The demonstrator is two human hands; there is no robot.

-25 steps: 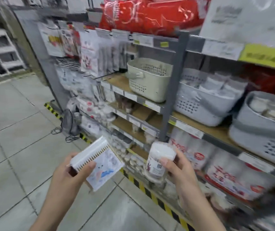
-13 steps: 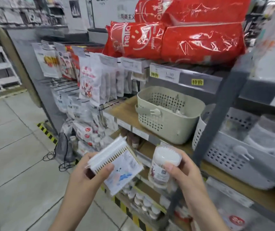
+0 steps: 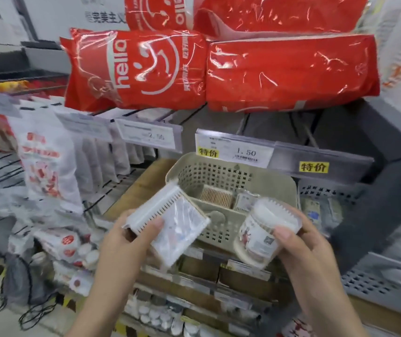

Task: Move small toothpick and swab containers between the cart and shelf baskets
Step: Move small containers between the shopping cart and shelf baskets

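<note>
Two containers, flat swab box (image 3: 170,227) and round tub (image 3: 262,229), between curled fingers (image 3: 284,233)

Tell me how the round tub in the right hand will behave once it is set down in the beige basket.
The round tub looks like stiff clear plastic, so it should keep its shape in the right hand. Apparently filled with swabs, it is probably light. Laid on its curved side in the beige basket, it could roll; upright on its flat end it should stay.
</note>
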